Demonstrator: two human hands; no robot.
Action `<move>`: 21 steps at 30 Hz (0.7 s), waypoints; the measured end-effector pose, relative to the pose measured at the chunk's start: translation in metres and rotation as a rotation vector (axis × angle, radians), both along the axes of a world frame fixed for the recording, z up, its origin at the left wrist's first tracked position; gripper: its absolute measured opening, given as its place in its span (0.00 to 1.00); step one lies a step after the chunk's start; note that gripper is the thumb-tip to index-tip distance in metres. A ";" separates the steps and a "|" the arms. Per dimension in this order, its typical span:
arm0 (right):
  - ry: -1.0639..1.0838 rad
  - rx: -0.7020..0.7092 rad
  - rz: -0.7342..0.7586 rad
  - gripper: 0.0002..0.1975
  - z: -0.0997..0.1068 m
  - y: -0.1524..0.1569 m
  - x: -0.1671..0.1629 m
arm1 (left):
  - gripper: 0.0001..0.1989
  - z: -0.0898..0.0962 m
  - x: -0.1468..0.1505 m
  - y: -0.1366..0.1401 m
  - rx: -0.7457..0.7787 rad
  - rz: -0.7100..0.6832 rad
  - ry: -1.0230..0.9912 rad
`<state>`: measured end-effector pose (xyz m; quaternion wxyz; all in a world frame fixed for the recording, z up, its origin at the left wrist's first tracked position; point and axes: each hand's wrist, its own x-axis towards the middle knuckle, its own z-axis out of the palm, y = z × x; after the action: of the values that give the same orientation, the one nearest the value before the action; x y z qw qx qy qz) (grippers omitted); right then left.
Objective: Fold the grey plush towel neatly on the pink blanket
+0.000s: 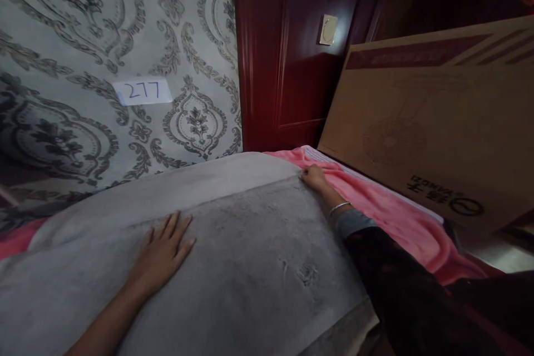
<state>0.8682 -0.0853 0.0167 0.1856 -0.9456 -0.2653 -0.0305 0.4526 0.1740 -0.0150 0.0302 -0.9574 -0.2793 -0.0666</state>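
Observation:
A grey plush blanket point(250, 239) lies spread before me, its upper layer folded over a paler grey layer point(233, 175) at the far side. My left hand point(169, 250) rests flat on the grey surface near the fold's edge, fingers spread. At the far right corner of the upper layer, my right hand point(315, 177) is closed, fingers pinching the blanket's edge. A bracelet circles that wrist. Pink bedding point(387, 211) shows under the blanket on the right.
A large cardboard box point(434, 117) leans at the right beside the bedding. Behind stand a dark red wooden panel point(267, 67) with a switch plate point(328, 30) and a patterned wall point(183, 16). A white label point(144, 91) marked 277 is stuck to the wall.

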 end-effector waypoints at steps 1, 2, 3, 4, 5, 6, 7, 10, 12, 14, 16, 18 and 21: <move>0.008 0.029 0.002 0.16 -0.001 0.000 0.002 | 0.35 0.001 0.000 -0.001 0.002 0.010 0.003; 0.016 0.057 0.009 0.16 -0.003 0.000 0.003 | 0.35 0.001 0.000 -0.002 0.004 0.028 0.010; 0.025 0.082 0.014 0.16 -0.005 -0.001 0.003 | 0.36 0.001 0.001 -0.003 0.008 0.050 0.017; 0.032 0.103 0.014 0.16 -0.007 -0.002 0.004 | 0.37 0.001 0.001 -0.004 0.012 0.076 0.025; 0.037 0.119 0.007 0.17 -0.009 -0.003 0.004 | 0.37 0.001 0.001 -0.004 0.016 0.102 0.032; 0.039 0.130 -0.007 0.18 -0.011 -0.004 0.005 | 0.38 0.000 0.001 -0.004 0.017 0.124 0.038; 0.039 0.135 -0.027 0.18 -0.014 -0.006 0.005 | 0.38 0.000 0.001 -0.004 0.016 0.138 0.041; 0.020 0.125 -0.103 0.20 -0.019 -0.008 0.007 | 0.39 -0.002 0.000 -0.001 0.006 0.142 0.042; -0.003 0.111 -0.142 0.19 -0.020 -0.009 0.008 | 0.39 -0.003 0.000 0.000 0.005 0.141 0.045; -0.019 0.097 -0.162 0.19 -0.021 -0.009 0.008 | 0.39 -0.003 0.000 0.001 0.004 0.141 0.056; -0.021 0.075 -0.174 0.19 -0.021 -0.008 0.007 | 0.40 -0.003 0.000 0.001 -0.002 0.142 0.066; -0.012 0.046 -0.183 0.19 -0.021 -0.007 0.007 | 0.39 -0.002 0.000 0.000 -0.017 0.141 0.073; 0.002 0.009 -0.206 0.19 -0.021 -0.006 0.007 | 0.39 0.000 0.000 -0.002 -0.025 0.153 0.084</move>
<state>0.8754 -0.0910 -0.0045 0.1862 -0.9671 -0.1662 -0.0498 0.4522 0.1723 -0.0146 0.0347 -0.9355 -0.3509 -0.0203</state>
